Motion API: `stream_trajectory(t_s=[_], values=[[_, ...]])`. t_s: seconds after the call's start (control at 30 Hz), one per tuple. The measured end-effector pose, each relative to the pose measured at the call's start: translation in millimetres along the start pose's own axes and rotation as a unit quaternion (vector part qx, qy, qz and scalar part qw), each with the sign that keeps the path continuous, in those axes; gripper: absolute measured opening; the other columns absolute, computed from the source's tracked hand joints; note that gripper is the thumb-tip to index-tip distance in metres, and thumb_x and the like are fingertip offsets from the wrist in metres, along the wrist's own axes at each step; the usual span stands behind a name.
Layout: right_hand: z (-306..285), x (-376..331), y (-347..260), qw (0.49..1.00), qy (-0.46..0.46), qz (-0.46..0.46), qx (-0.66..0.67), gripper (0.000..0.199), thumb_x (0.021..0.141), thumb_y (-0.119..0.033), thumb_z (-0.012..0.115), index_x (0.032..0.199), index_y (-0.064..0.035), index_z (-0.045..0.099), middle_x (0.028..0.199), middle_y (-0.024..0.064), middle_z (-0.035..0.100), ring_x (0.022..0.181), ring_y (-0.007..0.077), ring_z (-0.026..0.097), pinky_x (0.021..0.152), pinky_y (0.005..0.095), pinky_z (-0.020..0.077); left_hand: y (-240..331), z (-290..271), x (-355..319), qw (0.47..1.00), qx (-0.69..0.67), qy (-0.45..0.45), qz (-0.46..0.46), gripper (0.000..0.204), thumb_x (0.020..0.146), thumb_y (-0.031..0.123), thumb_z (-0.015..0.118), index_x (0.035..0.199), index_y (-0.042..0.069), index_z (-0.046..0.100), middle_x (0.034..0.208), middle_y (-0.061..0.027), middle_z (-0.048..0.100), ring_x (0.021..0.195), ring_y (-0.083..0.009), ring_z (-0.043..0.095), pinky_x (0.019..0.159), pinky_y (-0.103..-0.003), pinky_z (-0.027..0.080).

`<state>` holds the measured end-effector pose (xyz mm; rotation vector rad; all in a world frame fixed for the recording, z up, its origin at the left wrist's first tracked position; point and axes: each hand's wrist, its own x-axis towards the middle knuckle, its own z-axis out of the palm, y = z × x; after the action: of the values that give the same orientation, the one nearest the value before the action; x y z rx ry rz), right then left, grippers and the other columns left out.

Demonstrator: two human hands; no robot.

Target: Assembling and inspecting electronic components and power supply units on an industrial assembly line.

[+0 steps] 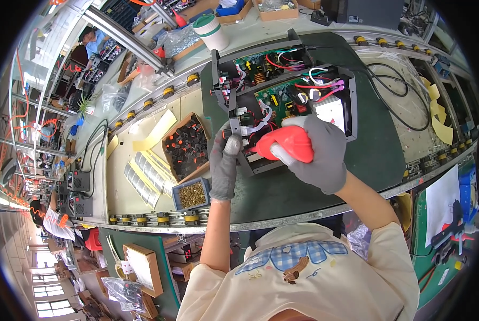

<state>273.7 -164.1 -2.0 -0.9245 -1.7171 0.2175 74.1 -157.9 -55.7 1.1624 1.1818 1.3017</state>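
Note:
An open black metal case (351, 115) with a green circuit board (277, 99), red and white wires and a white label lies in front of me. My left hand (225, 158), in a grey glove, is closed on the case's left end panel, thumb on top. My gloved right hand (325, 152) is wrapped round a red plastic tool (290, 143), broad at the near end and tapering to the left. Its narrow end meets the case's near left corner, close to my left hand; what it touches there is hidden. A second open case (250, 59) stands just behind.
A dark green mat (373, 166) lies under the cases. Left of my left hand are a carton of black parts (186, 147), a blue-grey bin of small brass-coloured screws (192, 196) and silver label strips (143, 174). A black cable (400, 80) loops at the right; a white canister (210, 32) stands behind.

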Motion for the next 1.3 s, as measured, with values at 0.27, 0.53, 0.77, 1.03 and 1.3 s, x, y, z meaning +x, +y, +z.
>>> stream_trajectory(t_s=[0.27, 0.53, 0.77, 1.03, 1.3], values=[[-21, 5, -10, 0.999, 0.036, 0.026, -0.004, 0.039, 0.063, -0.02, 0.08, 0.094, -0.0071, 0.062, 0.075, 0.0077, 0.063, 0.061, 0.0258, 0.061, 0.056, 0.0314, 0.0494, 2, -5, 2, 1.0, -0.015, -0.006, -0.002, 0.067, 0.081, 0.046, 0.065, 0.128, 0.002, 0.046, 0.106, -0.0012, 0.057, 0.093, -0.0083, 0.052, 0.084, -0.023, 0.041], [-21, 1, -12, 0.996, 0.05, -0.055, -0.039, 0.04, 0.064, -0.013, 0.078, 0.098, -0.001, 0.06, 0.078, 0.0096, 0.063, 0.063, 0.0186, 0.06, 0.058, 0.0274, 0.0478, -3, -7, 5, 1.0, -0.006, -0.008, 0.004, 0.065, 0.083, 0.046, 0.063, 0.126, 0.0, 0.047, 0.107, -0.0018, 0.057, 0.096, -0.0084, 0.051, 0.086, -0.023, 0.04], [-19, 1, -12, 0.994, 0.064, -0.084, -0.043, 0.041, 0.062, -0.015, 0.08, 0.096, -0.0018, 0.061, 0.074, 0.0097, 0.062, 0.057, 0.0206, 0.058, 0.053, 0.0282, 0.0461, -2, -5, 6, 1.0, 0.001, 0.002, 0.004, 0.063, 0.084, 0.045, 0.063, 0.123, -0.001, 0.048, 0.098, -0.0006, 0.057, 0.088, -0.0072, 0.051, 0.08, -0.021, 0.041], [-16, -5, -7, 0.992, 0.058, -0.097, -0.057, 0.043, 0.058, -0.014, 0.08, 0.095, -0.0026, 0.061, 0.079, 0.0103, 0.063, 0.059, 0.0225, 0.058, 0.054, 0.0303, 0.0467, -3, -4, 9, 1.0, 0.022, 0.005, 0.01, 0.062, 0.083, 0.05, 0.062, 0.122, 0.002, 0.051, 0.094, 0.0003, 0.056, 0.085, -0.0067, 0.05, 0.075, -0.021, 0.04], [-27, 3, -9, 0.985, 0.119, -0.113, -0.043, 0.041, 0.059, -0.01, 0.078, 0.094, -0.0018, 0.059, 0.081, 0.0098, 0.064, 0.061, 0.0222, 0.058, 0.056, 0.0303, 0.0468, 5, -2, 6, 0.999, 0.036, 0.008, 0.016, 0.064, 0.082, 0.052, 0.06, 0.123, 0.003, 0.052, 0.093, 0.0019, 0.056, 0.083, -0.0057, 0.048, 0.073, -0.02, 0.039]])
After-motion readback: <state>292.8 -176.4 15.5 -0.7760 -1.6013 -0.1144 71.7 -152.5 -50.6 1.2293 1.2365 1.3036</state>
